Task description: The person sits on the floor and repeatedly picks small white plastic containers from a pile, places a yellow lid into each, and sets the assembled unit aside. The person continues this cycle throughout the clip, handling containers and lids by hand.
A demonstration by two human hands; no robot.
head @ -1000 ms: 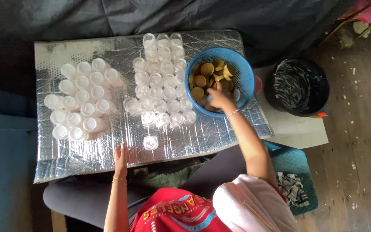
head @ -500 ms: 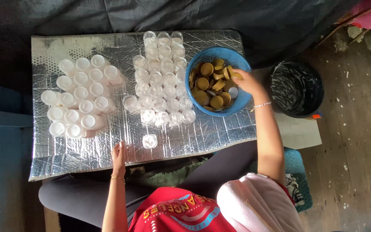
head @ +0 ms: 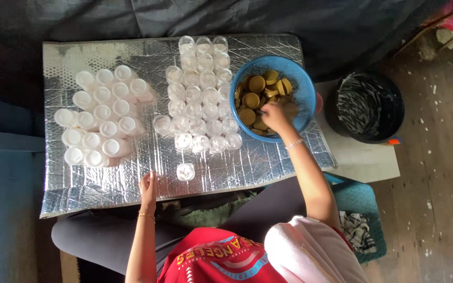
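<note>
Gold-coloured round lids [head: 251, 99] are being reached for inside a blue mesh basket [head: 301, 78], which is resting at the right end of a large silver foil-faced board [head: 132, 178] laid across the person's lap. Beyond the board's right edge, a black bucket [head: 368, 107] is standing on a wooden floor [head: 436, 209]. On the board's left part, a cluster of white capped jars [head: 100, 118] is sitting, and in the middle, touching the basket's left side, rows of clear open jars [head: 200, 94] are arranged. One small clear jar [head: 185, 171] is standing alone near the front edge. The right hand [head: 276, 115] is being lowered among the lids, fingers curled down; whether a lid is being pinched cannot be told. The left hand [head: 148, 187] is lying flat and spread on the board's front edge, just beside the lone jar, holding nothing. Judging from this, a lid is being picked out; the next move would seemingly call for a firm pinch on one lid and a carry toward the lone jar.
</note>
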